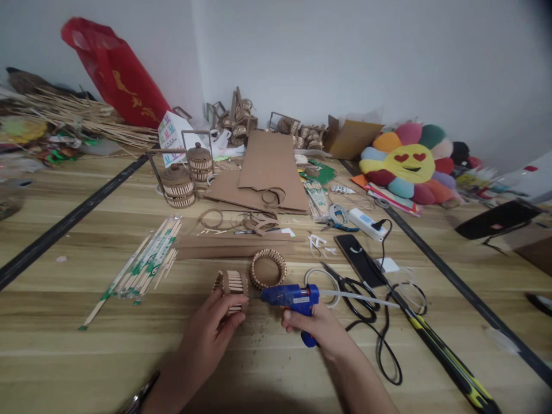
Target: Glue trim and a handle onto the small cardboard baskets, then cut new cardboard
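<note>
My left hand is closed around a small ring made of short wooden sticks, tilted so its stick wall shows. In my right hand is a blue glue gun, its nozzle pointing left at the edge of that ring. Whether the nozzle touches it I cannot tell. A clear glue stick pokes out of the back of the gun. Just beyond the gun, a second stick ring lies flat on the table.
Scissors, a tape roll, a phone and a yellow-black cutter lie right. Packed sticks lie left. Behind are cardboard sheets, lidded stick baskets, a power strip and a flower cushion.
</note>
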Demonstrator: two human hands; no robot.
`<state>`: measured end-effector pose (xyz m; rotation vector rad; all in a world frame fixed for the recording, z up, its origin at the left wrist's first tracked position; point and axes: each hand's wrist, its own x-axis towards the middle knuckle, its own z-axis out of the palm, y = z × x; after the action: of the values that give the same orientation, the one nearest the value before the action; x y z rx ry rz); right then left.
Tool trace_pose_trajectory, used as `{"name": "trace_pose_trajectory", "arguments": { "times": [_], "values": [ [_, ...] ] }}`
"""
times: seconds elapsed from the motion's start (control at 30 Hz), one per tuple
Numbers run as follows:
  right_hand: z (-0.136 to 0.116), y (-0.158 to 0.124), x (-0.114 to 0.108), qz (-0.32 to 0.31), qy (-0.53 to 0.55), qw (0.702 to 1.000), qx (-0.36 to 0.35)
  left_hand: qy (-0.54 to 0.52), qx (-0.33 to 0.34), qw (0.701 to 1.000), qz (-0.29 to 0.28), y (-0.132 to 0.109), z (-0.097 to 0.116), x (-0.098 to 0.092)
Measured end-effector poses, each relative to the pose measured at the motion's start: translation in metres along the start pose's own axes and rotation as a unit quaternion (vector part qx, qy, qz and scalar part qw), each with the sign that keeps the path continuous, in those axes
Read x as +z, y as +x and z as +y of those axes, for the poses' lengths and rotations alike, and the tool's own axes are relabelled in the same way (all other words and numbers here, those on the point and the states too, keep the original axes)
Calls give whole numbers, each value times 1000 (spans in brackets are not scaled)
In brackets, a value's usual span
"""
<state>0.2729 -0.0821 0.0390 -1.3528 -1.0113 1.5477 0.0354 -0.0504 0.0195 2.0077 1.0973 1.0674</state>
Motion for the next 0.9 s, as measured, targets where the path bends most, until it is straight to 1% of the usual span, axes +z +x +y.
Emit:
{"name": "trace_pose_trajectory", "arguments": {
  "times": [0.3,0.53,0.77,0.9],
  "values": [
    [0,-1,0,-2,4,1000,2,4,-12,1000,-26,2,0,-1],
    [1,0,1,-2,5,1000,5,4,-2,1000,-25,2,0,-2],
    [2,0,1,-10,1,1000,7,8,-10,999,-31,3,-1,-2],
    [1,0,1,-13,2,1000,9,4,1,1000,-25,3,-2,-1]
  ]
}}
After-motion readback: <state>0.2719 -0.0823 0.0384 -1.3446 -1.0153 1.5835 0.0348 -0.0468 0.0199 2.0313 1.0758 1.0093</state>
